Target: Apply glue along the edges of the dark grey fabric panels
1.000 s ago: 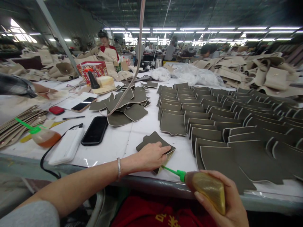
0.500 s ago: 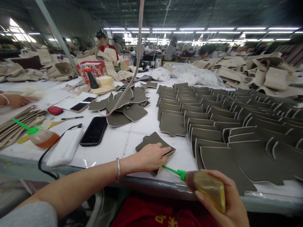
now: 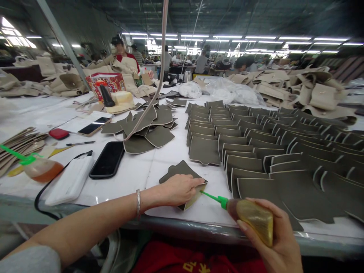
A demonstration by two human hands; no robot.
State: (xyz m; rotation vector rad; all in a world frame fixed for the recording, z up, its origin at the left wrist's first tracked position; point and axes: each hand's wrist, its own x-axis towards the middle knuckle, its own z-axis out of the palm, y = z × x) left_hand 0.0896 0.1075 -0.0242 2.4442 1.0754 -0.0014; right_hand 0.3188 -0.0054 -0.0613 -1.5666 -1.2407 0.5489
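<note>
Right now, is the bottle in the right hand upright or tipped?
Tipped: the bottle lies sideways in the right hand, its green nozzle pointing toward the dark piece under the left hand.

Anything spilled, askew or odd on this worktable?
No spill shows near the bottle in the right hand. Two things look untidy: the pile left of the neat rows lies jumbled, and the black cord droops over the front edge of the table, where it might snag.
</note>
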